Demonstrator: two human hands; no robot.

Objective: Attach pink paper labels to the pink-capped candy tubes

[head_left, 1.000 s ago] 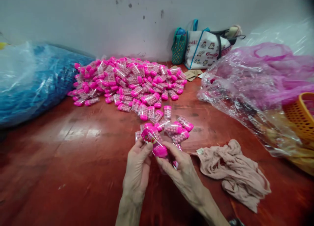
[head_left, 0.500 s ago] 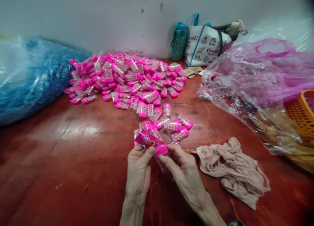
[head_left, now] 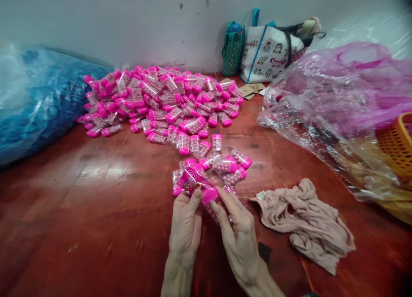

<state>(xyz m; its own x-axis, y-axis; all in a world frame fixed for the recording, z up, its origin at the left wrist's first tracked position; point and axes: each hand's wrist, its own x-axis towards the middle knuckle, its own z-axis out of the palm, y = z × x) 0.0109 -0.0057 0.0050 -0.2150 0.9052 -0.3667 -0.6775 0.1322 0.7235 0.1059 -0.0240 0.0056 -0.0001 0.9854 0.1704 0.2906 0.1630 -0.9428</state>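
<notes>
Hands (head_left: 209, 224) together, fingers (head_left: 197, 195) pinching vial (head_left: 196, 184)

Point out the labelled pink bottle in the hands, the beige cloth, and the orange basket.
labelled pink bottle (head_left: 193, 184), head view, on its printed pink label.
beige cloth (head_left: 305, 224), head view, on the middle of the crumpled fabric.
orange basket (head_left: 396, 147), head view, on its perforated side wall.

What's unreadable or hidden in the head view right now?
- Label print on the pink container: too small and blurred; the left hand and right hand cover its lower side.
- Contents of the blue bag: blurred by plastic, cut off at the left edge.
- Orange basket: cut off by the right edge, partly behind the clear plastic bag.
- Tote bag print: too small to read.
</notes>
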